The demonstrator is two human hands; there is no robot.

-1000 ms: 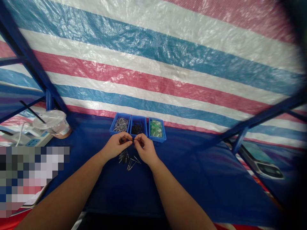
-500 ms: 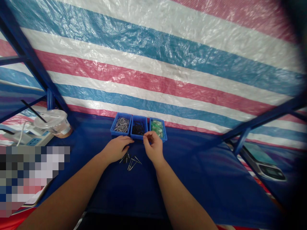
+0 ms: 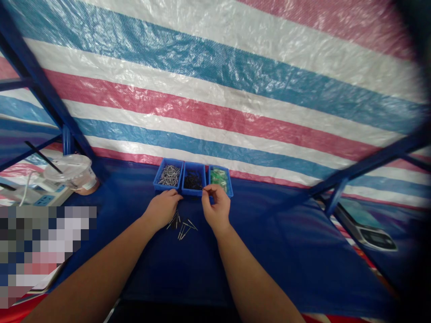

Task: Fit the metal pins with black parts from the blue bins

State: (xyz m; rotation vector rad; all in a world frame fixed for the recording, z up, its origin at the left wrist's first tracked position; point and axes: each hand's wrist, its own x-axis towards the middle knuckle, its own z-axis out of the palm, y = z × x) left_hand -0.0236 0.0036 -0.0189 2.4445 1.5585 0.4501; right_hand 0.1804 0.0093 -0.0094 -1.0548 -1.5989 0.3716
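Note:
Three small blue bins stand side by side: one with silver metal pins [image 3: 169,175], one with small black parts [image 3: 192,180], one with green and clear pieces [image 3: 219,177]. My left hand [image 3: 162,207] is in front of the pin bin, its fingers bent together over the near end of a small pile; whatever they hold is hidden. My right hand [image 3: 216,206] pinches something too small to make out at the near right corner of the middle bin. Between my hands, several pins with dark ends [image 3: 175,220] and several silver pins [image 3: 184,229] lie on the blue table.
On the left are a lidded plastic cup [image 3: 76,175] with a black straw and a power strip [image 3: 54,194]. A digital scale [image 3: 377,237] lies at the right, beyond a blue frame post [image 3: 336,197]. Striped sheeting hangs behind.
My left fingers have drawn in slightly towards the palm and back from the middle bin. My right hand keeps its pinch near the same corner. The view has shifted slightly.

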